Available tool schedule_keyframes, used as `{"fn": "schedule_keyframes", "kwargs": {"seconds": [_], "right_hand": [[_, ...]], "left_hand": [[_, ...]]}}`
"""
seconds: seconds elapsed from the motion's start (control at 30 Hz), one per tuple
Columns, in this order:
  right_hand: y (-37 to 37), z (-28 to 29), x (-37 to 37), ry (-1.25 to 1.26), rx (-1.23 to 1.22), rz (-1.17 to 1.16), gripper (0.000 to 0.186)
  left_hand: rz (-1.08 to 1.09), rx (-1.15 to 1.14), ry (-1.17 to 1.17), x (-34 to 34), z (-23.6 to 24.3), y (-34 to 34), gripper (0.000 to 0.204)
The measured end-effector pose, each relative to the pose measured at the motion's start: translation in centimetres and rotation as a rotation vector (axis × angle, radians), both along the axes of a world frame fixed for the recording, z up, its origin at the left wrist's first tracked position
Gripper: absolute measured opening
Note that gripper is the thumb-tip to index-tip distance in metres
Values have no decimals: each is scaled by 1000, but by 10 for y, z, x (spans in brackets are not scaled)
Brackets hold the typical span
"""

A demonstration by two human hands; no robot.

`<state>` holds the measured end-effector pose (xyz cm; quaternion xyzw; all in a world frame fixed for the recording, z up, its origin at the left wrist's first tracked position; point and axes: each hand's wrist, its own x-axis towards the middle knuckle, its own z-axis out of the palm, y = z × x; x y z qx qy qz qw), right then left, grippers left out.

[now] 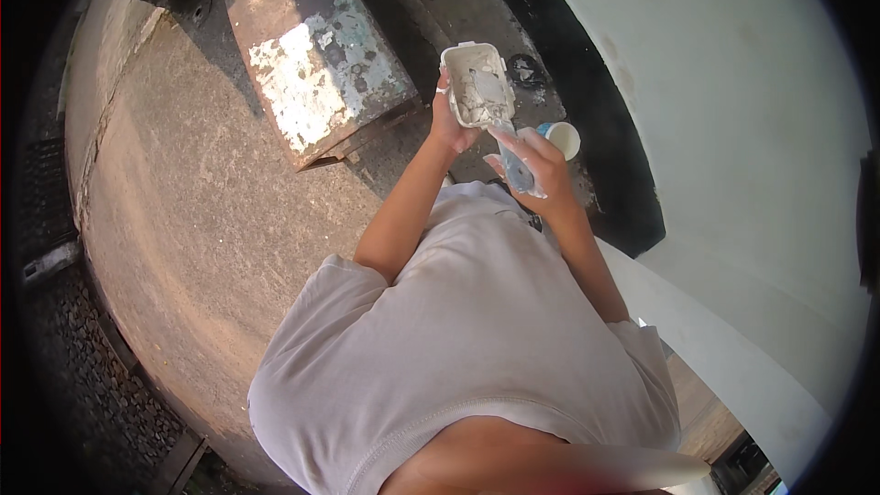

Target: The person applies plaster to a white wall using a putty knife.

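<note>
Just left of the white wall (733, 128), left hand (449, 124) fingers wrapped around a white tub (477, 82) of pale paste, right hand (536, 165) closed on what looks like a putty knife (513, 158) touching the tub's near rim, small white cup (562, 137) just beyond, peeling metal panel (312, 55) further left on concrete floor (183, 220).

A long metal beam (312, 55) with flaking white and pale blue paint over rust lies on the concrete floor (192, 211), running from twelve o'clock toward the centre. A white wall (733, 82) fills the side from one to four o'clock, with a black band (605, 119) along its foot. Just beside that band stands a small white cup (562, 137). Dark gravel (101, 385) lies at eight o'clock.
</note>
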<state>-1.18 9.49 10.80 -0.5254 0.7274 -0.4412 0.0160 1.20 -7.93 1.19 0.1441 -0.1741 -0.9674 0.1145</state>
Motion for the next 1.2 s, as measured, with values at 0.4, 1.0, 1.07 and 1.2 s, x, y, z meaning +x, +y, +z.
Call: {"fn": "schedule_keyframes", "kwargs": {"seconds": [0.4,1.0,1.07,1.2], "right_hand": [[29,-7,13,-183,60,27,39],[18,23,-35,-463,-34,-71,16],[17,40,-39,-508,60,-66,16],[24,60,-39,-374,-66,-91,16]], "left_hand": [[19,111,52,-4,-23,-9,84],[31,-117,21,2,-10,-16,87],[21,-25,74,1,-6,-18,88],[42,-125,36,0,3,-14,88]]}}
